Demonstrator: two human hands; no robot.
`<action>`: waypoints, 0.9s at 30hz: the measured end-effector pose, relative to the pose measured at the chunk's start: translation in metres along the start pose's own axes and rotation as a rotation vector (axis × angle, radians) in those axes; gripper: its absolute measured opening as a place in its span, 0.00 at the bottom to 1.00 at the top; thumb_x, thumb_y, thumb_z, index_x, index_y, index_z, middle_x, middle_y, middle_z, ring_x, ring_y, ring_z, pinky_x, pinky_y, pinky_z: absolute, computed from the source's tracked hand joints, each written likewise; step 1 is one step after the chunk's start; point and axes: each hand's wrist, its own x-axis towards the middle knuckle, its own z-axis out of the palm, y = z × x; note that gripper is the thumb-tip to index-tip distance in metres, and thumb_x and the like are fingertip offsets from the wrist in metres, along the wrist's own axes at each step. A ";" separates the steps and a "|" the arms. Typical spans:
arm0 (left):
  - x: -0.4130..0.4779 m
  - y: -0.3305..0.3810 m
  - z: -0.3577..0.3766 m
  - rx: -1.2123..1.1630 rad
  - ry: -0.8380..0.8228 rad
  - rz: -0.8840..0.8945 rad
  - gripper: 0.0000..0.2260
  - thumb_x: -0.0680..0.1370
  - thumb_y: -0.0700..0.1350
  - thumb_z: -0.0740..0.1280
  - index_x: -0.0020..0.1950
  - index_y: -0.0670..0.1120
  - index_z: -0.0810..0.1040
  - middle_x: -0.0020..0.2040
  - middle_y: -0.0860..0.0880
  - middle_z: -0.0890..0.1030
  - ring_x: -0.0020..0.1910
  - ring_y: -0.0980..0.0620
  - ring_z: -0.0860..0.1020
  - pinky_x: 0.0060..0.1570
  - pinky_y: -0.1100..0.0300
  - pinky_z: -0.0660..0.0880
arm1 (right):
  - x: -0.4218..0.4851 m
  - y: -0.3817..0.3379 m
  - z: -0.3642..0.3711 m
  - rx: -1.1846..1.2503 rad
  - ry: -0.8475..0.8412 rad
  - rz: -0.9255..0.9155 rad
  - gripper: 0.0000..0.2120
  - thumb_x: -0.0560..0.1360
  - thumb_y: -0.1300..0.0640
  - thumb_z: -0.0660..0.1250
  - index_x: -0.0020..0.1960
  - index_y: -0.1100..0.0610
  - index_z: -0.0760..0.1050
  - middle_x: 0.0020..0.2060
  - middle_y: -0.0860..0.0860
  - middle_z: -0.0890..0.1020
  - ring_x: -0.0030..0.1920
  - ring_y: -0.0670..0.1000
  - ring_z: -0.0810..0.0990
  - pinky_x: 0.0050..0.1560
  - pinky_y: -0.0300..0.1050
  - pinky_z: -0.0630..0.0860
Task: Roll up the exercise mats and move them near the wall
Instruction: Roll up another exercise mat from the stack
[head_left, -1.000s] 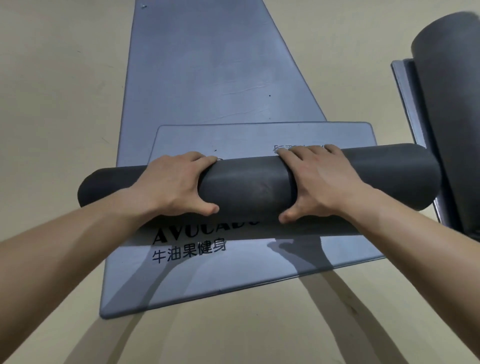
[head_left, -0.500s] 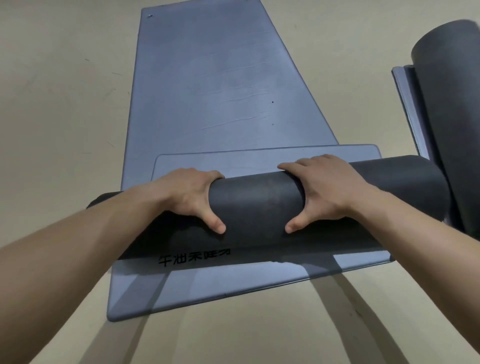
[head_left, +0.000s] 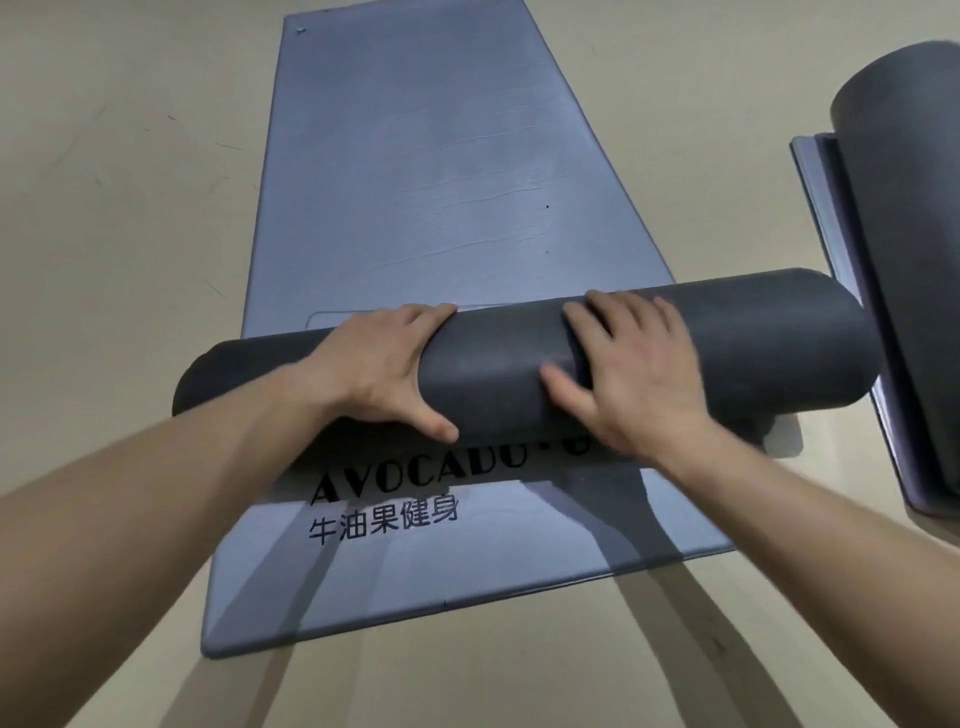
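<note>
Crowding the roll (head_left: 498, 364) that left grip (head_left: 374, 364) clasps, right grip (head_left: 639, 374) spread, lies another mat (head_left: 909, 234).

Two hands are being counted: left hand (head_left: 374, 371), right hand (head_left: 641, 382). Two dark rolled mats are being counted: first roll (head_left: 498, 364) under both hands, second roll (head_left: 909, 218) off to the right hand's right. One long flat mat (head_left: 415, 156) is being counted beneath the hands. Two print lines (head_left: 384, 501) are being counted near the left thumb.
</note>
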 end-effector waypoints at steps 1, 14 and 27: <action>0.006 -0.003 -0.006 -0.028 -0.046 -0.008 0.63 0.58 0.77 0.74 0.83 0.53 0.49 0.78 0.49 0.66 0.72 0.45 0.70 0.70 0.49 0.67 | -0.014 -0.005 0.007 -0.011 0.033 -0.029 0.37 0.76 0.31 0.56 0.74 0.56 0.72 0.72 0.61 0.74 0.71 0.64 0.71 0.72 0.64 0.61; 0.012 0.033 0.014 -0.524 -0.162 -0.396 0.52 0.49 0.84 0.70 0.65 0.56 0.73 0.58 0.56 0.82 0.55 0.51 0.80 0.59 0.51 0.76 | 0.022 0.010 -0.004 0.188 -0.105 0.435 0.40 0.78 0.26 0.47 0.83 0.47 0.50 0.78 0.61 0.59 0.76 0.64 0.60 0.73 0.63 0.62; 0.022 0.160 0.024 -1.006 -0.032 -0.251 0.35 0.63 0.68 0.77 0.65 0.54 0.77 0.56 0.56 0.84 0.54 0.53 0.83 0.60 0.51 0.79 | -0.092 0.033 -0.015 1.393 -0.270 0.841 0.47 0.66 0.27 0.69 0.79 0.38 0.55 0.68 0.41 0.77 0.64 0.48 0.80 0.68 0.54 0.75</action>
